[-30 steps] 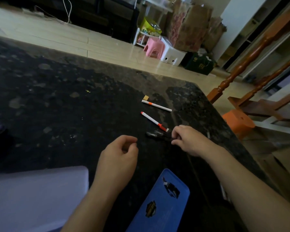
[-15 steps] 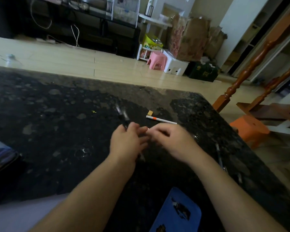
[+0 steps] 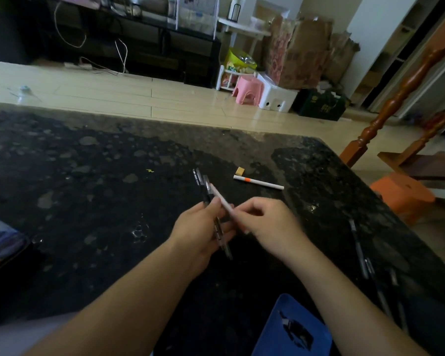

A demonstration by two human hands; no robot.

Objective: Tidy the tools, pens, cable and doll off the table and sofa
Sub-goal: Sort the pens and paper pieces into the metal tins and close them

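Head view, both hands over the dark speckled table (image 3: pixel 88 201), near its middle. Left hand (image 3: pixel 199 228): fingers curled round a bundle of dark pens (image 3: pixel 200 179), gripping them mid-barrel; the upper ends stick out past the fingertips and away from the person, while the lower ends show below the palm, clear of the tabletop. Right hand (image 3: pixel 266 222): thumb and forefinger pinch a white pen (image 3: pixel 222 201), other fingers curled. That pen angles up and to the left, its far end lying against the bundle just beside the left fingertips. Still on the table: an orange-banded pen (image 3: pixel 258 182), white barrel, lying flat beyond the hands, apart from both. A small tan block (image 3: pixel 240 171) sits just beside its left end; identity unclear. Stray pens (image 3: pixel 359 249), dark, lie near the right edge of the table, well apart from the hands; count hard to tell in the dim light. A blue flat object (image 3: pixel 293 327) with dark printed marks sits at the near edge, between the forearms.
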